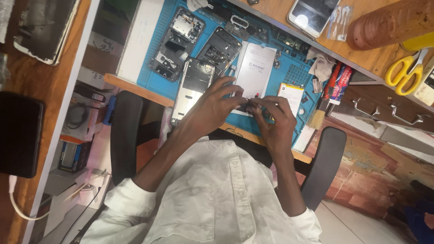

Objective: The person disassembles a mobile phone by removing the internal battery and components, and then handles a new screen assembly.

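Both hands meet over the lower edge of the silver panel (254, 68) on the blue mat (149, 68). Left hand (212, 108): fingers (230, 83) stretched fwd and pressed down on the panel edge, thumb tucked toward a small dark part (247, 107) between the hands. Right hand (273, 119): fingertips (257, 103) bunched tight, pinching at that same dark bit. Can't tell what the part is, too small and half hidden.

Phone frame (193, 88) lies just beside the left hand, touching the wrist side. Two more gutted frames (177, 43) and (220, 47) sit further up the mat. Battery (290, 96) just beside the right hand, brush (318, 115) and cloth (322, 65) near it.

Risks imo:
- pinch slips → small part drops off the desk edge into the lap; hands work right at the mat's near edge.
- left wrist nudges the frame, it's overhanging the edge already.
- too much finger pressure on the panel → flex/crack.
- elbow room tight; scissors (405, 72) and bottle (389, 25) are well apart, no issue there.
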